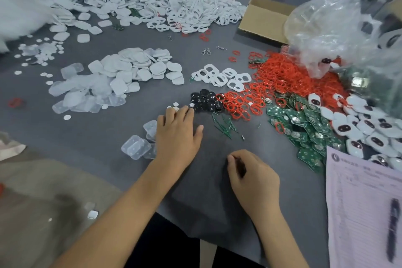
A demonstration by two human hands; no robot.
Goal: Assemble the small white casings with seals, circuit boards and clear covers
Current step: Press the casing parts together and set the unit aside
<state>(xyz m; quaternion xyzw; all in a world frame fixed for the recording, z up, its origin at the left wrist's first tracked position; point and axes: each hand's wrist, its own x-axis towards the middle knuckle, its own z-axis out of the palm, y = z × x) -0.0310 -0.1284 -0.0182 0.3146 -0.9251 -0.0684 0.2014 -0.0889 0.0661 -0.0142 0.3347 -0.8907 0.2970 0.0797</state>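
pink form point(361, 198) at right edge, printed lines and round logo, text too blurred to read, circuit boards point(304, 130) markings too small, no other legible text

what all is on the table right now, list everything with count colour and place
red seal rings: large heap, red, right of centre
circuit boards: many, green, right, below the rings
white casings: small cluster, white with cut-outs, centre
black parts: small pile, black, just beyond the left fingertips
clear covers: a few, clear, beside the left hand
white caps: heap, white, centre left
cardboard box: one, brown, back right
plastic bag: one, clear, right
paper form: one, pale pink, near right, pen on it
left hand: flat on the table, fingers straight
right hand: fingers curled, nothing visible in it
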